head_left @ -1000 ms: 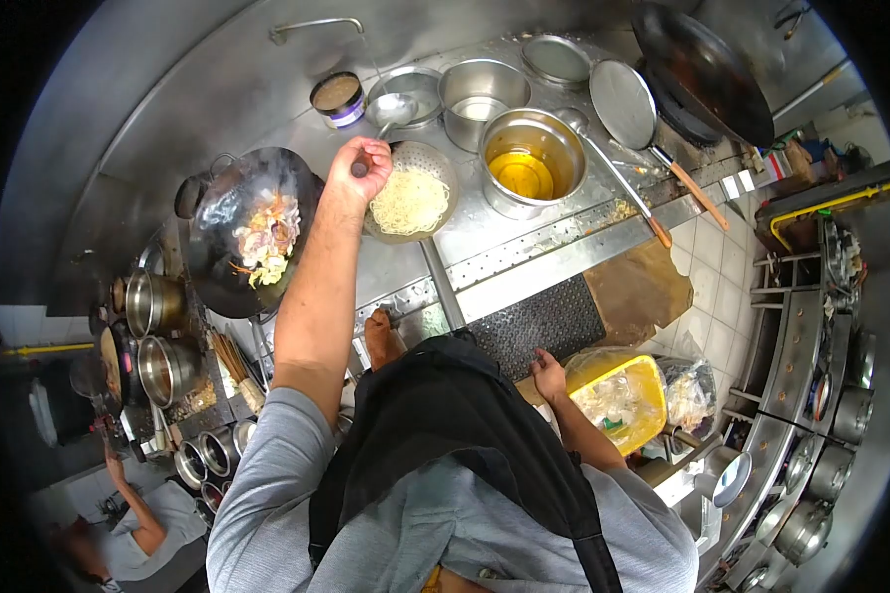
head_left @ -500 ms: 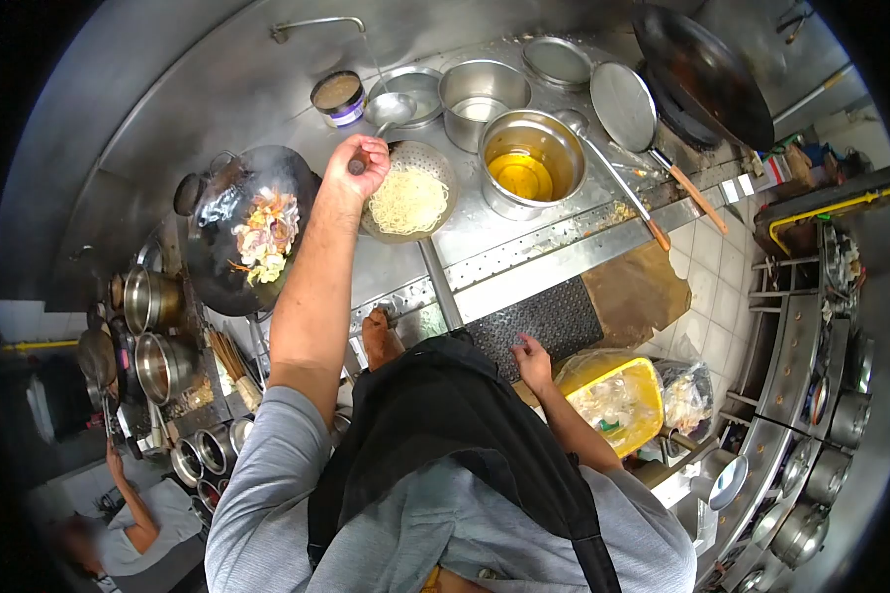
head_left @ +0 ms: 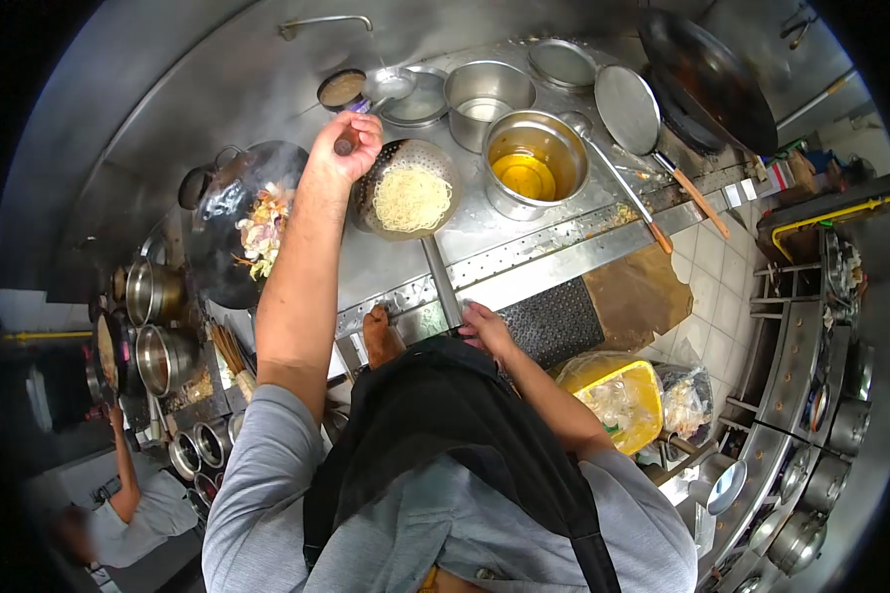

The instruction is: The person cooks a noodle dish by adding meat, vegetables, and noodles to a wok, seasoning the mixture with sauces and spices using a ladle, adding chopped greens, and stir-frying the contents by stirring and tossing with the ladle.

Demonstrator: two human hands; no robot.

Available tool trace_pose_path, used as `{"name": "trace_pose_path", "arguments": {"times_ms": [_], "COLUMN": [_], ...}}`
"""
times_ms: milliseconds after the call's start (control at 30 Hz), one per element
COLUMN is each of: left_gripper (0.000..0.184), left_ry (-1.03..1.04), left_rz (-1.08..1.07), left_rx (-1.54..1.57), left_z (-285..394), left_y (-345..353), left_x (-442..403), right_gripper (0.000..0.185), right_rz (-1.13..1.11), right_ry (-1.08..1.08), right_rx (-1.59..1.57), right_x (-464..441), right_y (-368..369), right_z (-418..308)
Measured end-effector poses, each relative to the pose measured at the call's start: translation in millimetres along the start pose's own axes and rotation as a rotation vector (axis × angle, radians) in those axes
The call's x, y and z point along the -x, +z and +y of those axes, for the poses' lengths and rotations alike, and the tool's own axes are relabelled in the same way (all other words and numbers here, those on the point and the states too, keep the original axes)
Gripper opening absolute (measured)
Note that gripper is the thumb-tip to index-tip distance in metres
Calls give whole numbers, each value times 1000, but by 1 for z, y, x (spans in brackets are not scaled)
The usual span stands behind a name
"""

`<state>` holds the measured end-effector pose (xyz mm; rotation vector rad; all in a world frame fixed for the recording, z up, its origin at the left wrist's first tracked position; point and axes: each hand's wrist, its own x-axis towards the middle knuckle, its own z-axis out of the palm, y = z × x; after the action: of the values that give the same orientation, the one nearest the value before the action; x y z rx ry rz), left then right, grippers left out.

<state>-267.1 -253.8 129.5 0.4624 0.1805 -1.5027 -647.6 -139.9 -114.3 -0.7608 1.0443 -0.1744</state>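
Note:
My left hand is closed around the ladle's wooden-ended handle. The ladle's metal bowl hangs beside the round black-rimmed tub. Pale noodles lie in a perforated strainer on the steel counter. My right hand is at the near end of the strainer's long handle, with its fingers loosely bent and apart. To the left, a dark wok holds mixed food, partly hidden behind my left forearm.
A pot of yellow liquid, a steel pot, a mesh skimmer and a large black wok stand to the right. Below them is a yellow bin. A co-worker is at the lower left.
The ladle and my left hand have shifted up and left, towards the tub. My right hand has come left from near the bin to the strainer handle's end.

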Motion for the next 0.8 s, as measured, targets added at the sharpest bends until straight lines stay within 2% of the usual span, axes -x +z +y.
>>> {"name": "trace_pose_path", "arguments": {"times_ms": [100,300,400,800], "left_gripper": [6,5,4,3], "left_ry": [-46,-82,-99,-49], "left_rz": [-32,-68,-79,-33], "left_rx": [1,9,11,15], "left_z": [5,11,12,11], "left_y": [6,7,8,5], "left_x": [3,4,7,7], "right_gripper": [68,68,32,28], "right_rz": [-115,-170,-162,-175], "right_ry": [53,70,74,69], "right_rx": [-53,-59,-52,-54], "right_x": [-17,-29,-19,-4], "right_y": [9,20,27,33], "right_z": [-3,-7,-16,-28]}}
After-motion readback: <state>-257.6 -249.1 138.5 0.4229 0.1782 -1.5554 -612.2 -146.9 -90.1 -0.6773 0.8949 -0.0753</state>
